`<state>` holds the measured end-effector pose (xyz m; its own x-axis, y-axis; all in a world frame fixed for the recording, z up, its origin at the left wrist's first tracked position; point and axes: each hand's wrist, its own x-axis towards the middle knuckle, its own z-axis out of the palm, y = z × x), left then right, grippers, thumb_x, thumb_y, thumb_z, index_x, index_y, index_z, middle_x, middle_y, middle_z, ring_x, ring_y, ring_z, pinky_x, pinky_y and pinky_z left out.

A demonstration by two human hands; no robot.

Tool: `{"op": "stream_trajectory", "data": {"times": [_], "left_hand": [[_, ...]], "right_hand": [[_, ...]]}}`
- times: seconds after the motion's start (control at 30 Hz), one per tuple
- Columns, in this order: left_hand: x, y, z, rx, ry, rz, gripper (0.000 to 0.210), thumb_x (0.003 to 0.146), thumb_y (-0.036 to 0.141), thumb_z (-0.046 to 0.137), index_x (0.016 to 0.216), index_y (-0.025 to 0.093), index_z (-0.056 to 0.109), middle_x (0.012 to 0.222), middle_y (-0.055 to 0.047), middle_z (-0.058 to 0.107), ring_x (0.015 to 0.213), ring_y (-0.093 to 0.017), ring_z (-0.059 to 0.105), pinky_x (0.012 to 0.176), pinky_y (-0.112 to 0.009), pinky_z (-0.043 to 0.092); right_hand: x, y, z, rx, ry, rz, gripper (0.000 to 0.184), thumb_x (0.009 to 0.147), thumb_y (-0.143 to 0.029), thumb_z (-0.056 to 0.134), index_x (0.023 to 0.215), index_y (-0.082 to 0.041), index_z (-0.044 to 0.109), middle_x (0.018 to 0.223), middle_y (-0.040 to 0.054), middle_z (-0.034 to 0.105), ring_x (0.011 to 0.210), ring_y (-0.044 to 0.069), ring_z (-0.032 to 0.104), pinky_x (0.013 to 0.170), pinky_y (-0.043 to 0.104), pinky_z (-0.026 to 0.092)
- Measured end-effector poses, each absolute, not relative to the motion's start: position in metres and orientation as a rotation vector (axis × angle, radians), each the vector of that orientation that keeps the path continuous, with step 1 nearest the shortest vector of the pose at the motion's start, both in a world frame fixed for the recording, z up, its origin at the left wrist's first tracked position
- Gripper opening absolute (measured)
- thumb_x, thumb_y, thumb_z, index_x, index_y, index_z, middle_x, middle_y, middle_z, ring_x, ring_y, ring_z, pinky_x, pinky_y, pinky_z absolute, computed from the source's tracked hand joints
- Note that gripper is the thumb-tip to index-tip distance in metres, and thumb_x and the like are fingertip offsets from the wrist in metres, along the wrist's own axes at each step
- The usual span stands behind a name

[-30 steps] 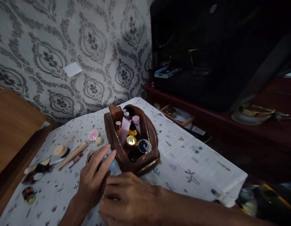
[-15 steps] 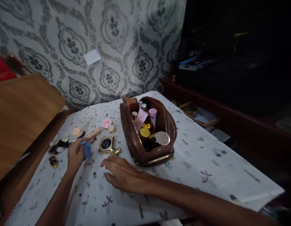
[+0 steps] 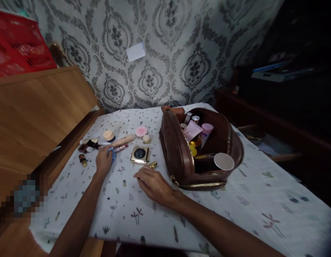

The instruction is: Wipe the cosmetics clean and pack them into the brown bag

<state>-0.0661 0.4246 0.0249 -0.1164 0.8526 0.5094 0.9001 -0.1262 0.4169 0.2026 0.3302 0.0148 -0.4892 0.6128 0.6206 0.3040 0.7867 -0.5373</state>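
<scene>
My left hand [image 3: 103,161] is closed on a crumpled blue cloth [image 3: 112,155], low over the table beside a pink lip gloss tube [image 3: 121,147] and a long beige tube [image 3: 123,140]. My right hand [image 3: 152,184] rests on the tablecloth, fingers loosely bent, thumb apart, holding nothing I can see. Just beyond its knuckles lies a small gold tube [image 3: 153,165], partly hidden. Behind that is a square gold compact [image 3: 140,155] with a dark round centre. To the right stands an unzipped brown makeup bag [image 3: 177,142] containing a pink tube [image 3: 192,130] and several other cosmetics.
A pink round pot [image 3: 141,131] and a small cream-lidded jar [image 3: 146,139] sit behind the compact. Farther left are a beige-lidded jar [image 3: 109,135] and a small brown bottle [image 3: 83,160]. A wooden panel [image 3: 44,103] borders the left side; an open drawer [image 3: 270,151] is at right.
The view has turned left, so everything sits farther right in the picture. My left hand has shifted slightly away from me, and less of the blue cloth shows. My right hand stays near the gold tube.
</scene>
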Motion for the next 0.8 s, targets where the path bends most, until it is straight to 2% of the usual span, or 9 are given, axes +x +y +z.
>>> {"op": "stream_trajectory", "data": {"times": [0.13,0.27,0.53,0.67,0.8], "left_hand": [[-0.063,0.421,0.02,-2.155,-1.99,-0.866,0.033,0.092,0.031,0.046,0.115,0.02,0.068,0.12,-0.011,0.07,0.115,-0.03,0.059,0.102,-0.045,0.046],[-0.062,0.419,0.02,-2.226,-1.936,-0.745,0.034,0.094,0.036,0.052,0.122,0.022,0.066,0.126,-0.011,0.067,0.119,-0.03,0.058,0.103,-0.044,0.045],[-0.068,0.42,0.021,-2.305,-1.843,-0.732,0.03,0.095,0.039,0.054,0.118,0.024,0.066,0.122,-0.007,0.069,0.114,-0.025,0.062,0.097,-0.037,0.05],[-0.068,0.421,0.019,-2.31,-1.837,-0.732,0.029,0.098,0.039,0.049,0.115,0.024,0.068,0.119,-0.006,0.07,0.114,-0.023,0.062,0.098,-0.035,0.05],[-0.069,0.423,0.019,-2.224,-1.914,-0.703,0.03,0.101,0.035,0.043,0.11,0.023,0.069,0.111,-0.006,0.07,0.109,-0.021,0.063,0.095,-0.033,0.05]], "right_hand": [[0.204,0.329,0.017,-0.633,-2.057,0.44,0.016,0.094,-0.012,0.049,0.098,-0.018,0.064,0.088,0.0069,0.068,0.087,0.019,0.062,0.079,0.031,0.052],[0.204,0.328,0.021,-0.613,-2.066,0.435,0.015,0.094,-0.011,0.049,0.098,-0.018,0.062,0.088,0.0061,0.067,0.086,0.019,0.061,0.078,0.032,0.053],[0.206,0.334,0.02,-0.91,-2.12,0.208,0.017,0.09,-0.01,0.054,0.102,-0.018,0.061,0.101,0.0092,0.066,0.098,0.026,0.058,0.086,0.042,0.051],[0.207,0.337,0.016,-0.975,-2.217,0.1,0.028,0.084,-0.005,0.059,0.108,-0.018,0.061,0.107,0.0095,0.066,0.102,0.027,0.057,0.091,0.046,0.048],[0.207,0.339,0.011,-0.97,-2.22,0.034,0.033,0.083,-0.001,0.057,0.111,-0.019,0.062,0.107,0.0082,0.067,0.101,0.026,0.058,0.091,0.044,0.048]]}}
